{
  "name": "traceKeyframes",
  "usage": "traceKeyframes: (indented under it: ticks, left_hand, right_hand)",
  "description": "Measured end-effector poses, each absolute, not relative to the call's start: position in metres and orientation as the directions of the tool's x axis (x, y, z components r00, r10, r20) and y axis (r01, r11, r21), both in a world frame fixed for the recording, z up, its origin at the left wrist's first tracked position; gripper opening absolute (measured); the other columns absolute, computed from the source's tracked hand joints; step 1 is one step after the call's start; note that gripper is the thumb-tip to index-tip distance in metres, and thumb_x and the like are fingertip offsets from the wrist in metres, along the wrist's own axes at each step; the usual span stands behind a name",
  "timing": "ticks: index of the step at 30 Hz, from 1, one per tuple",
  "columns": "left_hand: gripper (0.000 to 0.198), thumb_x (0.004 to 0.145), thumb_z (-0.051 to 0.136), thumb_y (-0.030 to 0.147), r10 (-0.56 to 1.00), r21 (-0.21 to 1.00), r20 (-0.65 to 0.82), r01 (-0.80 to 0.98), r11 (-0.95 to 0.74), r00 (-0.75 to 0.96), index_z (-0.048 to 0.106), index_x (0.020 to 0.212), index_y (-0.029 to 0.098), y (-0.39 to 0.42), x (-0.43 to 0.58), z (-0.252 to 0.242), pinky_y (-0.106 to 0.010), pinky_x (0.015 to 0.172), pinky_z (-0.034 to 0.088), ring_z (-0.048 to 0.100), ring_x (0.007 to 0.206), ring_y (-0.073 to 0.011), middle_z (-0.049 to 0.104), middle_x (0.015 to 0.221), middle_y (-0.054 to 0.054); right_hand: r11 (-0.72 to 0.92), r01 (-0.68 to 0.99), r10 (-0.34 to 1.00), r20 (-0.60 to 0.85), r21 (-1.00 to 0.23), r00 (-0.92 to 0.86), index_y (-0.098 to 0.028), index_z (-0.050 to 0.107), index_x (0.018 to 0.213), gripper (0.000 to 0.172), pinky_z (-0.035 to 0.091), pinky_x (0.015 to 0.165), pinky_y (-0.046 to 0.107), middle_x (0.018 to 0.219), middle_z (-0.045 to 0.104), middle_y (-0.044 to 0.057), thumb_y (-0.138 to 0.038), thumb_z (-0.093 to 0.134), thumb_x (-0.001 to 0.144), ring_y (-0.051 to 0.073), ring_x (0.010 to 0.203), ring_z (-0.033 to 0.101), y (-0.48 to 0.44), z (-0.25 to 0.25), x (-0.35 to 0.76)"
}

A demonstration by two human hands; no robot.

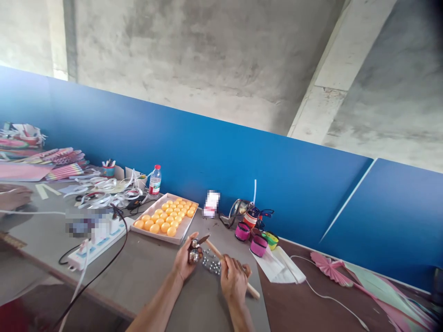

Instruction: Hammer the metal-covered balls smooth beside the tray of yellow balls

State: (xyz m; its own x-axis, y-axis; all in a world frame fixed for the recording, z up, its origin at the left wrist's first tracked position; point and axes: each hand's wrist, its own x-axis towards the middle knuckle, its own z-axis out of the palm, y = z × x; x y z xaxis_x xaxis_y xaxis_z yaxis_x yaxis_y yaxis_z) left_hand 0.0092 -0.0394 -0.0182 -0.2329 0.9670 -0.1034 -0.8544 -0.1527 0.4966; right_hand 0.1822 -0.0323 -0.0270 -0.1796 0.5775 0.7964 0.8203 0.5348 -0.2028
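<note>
My left hand [182, 263] is closed around shiny silver balls [194, 256], above the grey table mat. A dark brown pointed piece [204, 239] sticks out by its fingertips; what it is, I cannot tell. My right hand [236, 277] grips a pale wooden stick [254, 291], which slants from the left fingertips down to the lower right. Between the hands lie several small silver balls [212, 264] on the mat, partly hidden by the right fingers.
Several orange balls fill a white tray [149, 232] beyond my left hand. A power strip [100, 246] with cables lies at left, and a red-capped bottle [155, 180] stands behind. Pink wristbands [259, 246] and white paper [282, 267] lie right. Another person's hand [14, 197] shows far left.
</note>
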Motion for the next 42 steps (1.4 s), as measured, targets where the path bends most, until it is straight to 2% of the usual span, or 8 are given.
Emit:
traceKeyframes:
  ticks: [3, 8, 12, 27, 30, 34, 38, 42]
  left_hand:
    - [0.030, 0.078, 0.058, 0.026, 0.974, 0.483, -0.092, -0.865, -0.137, -0.205, 0.053, 0.107, 0.018, -0.0394, 0.0096, -0.0173, -0.021, 0.046, 0.045, 0.054, 0.050, -0.0085, 0.056, 0.074, -0.001]
    - [0.018, 0.081, 0.055, 0.027, 0.970, 0.489, -0.138, -0.866, -0.109, -0.200, 0.054, 0.093, 0.013, -0.0411, 0.0102, -0.0143, -0.022, 0.044, 0.044, 0.052, 0.048, -0.0090, 0.054, 0.067, -0.001]
    - [0.020, 0.080, 0.056, 0.028, 0.977, 0.472, -0.106, -0.874, -0.113, -0.184, 0.054, 0.094, 0.015, -0.0417, 0.0104, -0.0136, -0.022, 0.045, 0.044, 0.053, 0.049, -0.0087, 0.056, 0.072, -0.002]
    - [0.018, 0.076, 0.062, 0.026, 0.960, 0.469, -0.098, -0.863, -0.188, -0.262, 0.055, 0.089, 0.015, -0.0364, 0.0084, -0.0236, -0.022, 0.045, 0.045, 0.054, 0.049, -0.0099, 0.052, 0.062, 0.002]
    - [0.023, 0.077, 0.060, 0.033, 0.967, 0.491, -0.081, -0.854, -0.171, -0.240, 0.056, 0.091, 0.015, -0.0377, 0.0096, -0.0221, -0.022, 0.045, 0.044, 0.055, 0.049, -0.0109, 0.053, 0.062, 0.001]
    - [0.020, 0.077, 0.060, 0.030, 0.969, 0.503, -0.098, -0.851, -0.149, -0.227, 0.056, 0.090, 0.016, -0.0381, 0.0114, -0.0204, -0.021, 0.043, 0.043, 0.052, 0.046, -0.0095, 0.049, 0.058, 0.003]
    - [0.019, 0.077, 0.060, 0.030, 0.977, 0.486, -0.076, -0.863, -0.139, -0.200, 0.055, 0.087, 0.014, -0.0368, 0.0108, -0.0222, -0.021, 0.045, 0.044, 0.054, 0.050, -0.0096, 0.055, 0.067, 0.000]
    - [0.021, 0.077, 0.061, 0.032, 0.976, 0.501, -0.059, -0.852, -0.153, -0.210, 0.056, 0.087, 0.014, -0.0371, 0.0092, -0.0229, -0.020, 0.044, 0.043, 0.052, 0.047, -0.0082, 0.053, 0.063, 0.001]
  right_hand:
    - [0.531, 0.817, 0.546, 0.829, -0.227, -0.124, -0.020, 0.062, 0.094, 0.035, 0.025, 0.083, 0.033, 0.075, 0.067, 0.003, -0.034, 0.030, 0.094, 0.014, 0.069, 0.060, -0.0314, -0.0280, 0.1824]
    - [0.548, 0.809, 0.590, 0.783, -0.211, -0.196, -0.023, 0.063, 0.089, 0.036, 0.023, 0.084, 0.033, 0.073, 0.067, 0.002, -0.031, 0.029, 0.094, 0.013, 0.068, 0.060, -0.0315, -0.0290, 0.1816]
    - [0.532, 0.816, 0.552, 0.823, -0.226, -0.133, -0.021, 0.062, 0.095, 0.035, 0.024, 0.084, 0.033, 0.075, 0.067, 0.004, -0.034, 0.030, 0.094, 0.014, 0.070, 0.060, -0.0301, -0.0301, 0.1828]
    - [0.547, 0.820, 0.561, 0.801, -0.171, -0.208, -0.022, 0.063, 0.088, 0.036, 0.027, 0.080, 0.032, 0.069, 0.066, 0.002, -0.033, 0.029, 0.094, 0.013, 0.065, 0.059, -0.0313, -0.0270, 0.1825]
    - [0.533, 0.825, 0.529, 0.836, -0.190, -0.149, -0.020, 0.063, 0.094, 0.036, 0.027, 0.082, 0.033, 0.073, 0.067, 0.004, -0.034, 0.029, 0.094, 0.014, 0.068, 0.060, -0.0306, -0.0284, 0.1832]
    - [0.538, 0.823, 0.568, 0.799, -0.180, -0.197, -0.022, 0.063, 0.090, 0.038, 0.026, 0.082, 0.034, 0.071, 0.067, 0.003, -0.034, 0.027, 0.095, 0.015, 0.066, 0.060, -0.0304, -0.0295, 0.1831]
    - [0.526, 0.830, 0.520, 0.843, -0.187, -0.140, -0.020, 0.063, 0.094, 0.037, 0.027, 0.083, 0.033, 0.074, 0.067, 0.005, -0.035, 0.030, 0.094, 0.015, 0.070, 0.061, -0.0312, -0.0278, 0.1831]
    - [0.545, 0.821, 0.550, 0.811, -0.169, -0.198, -0.022, 0.063, 0.090, 0.038, 0.028, 0.079, 0.031, 0.071, 0.066, 0.002, -0.033, 0.027, 0.095, 0.014, 0.065, 0.060, -0.0326, -0.0256, 0.1822]
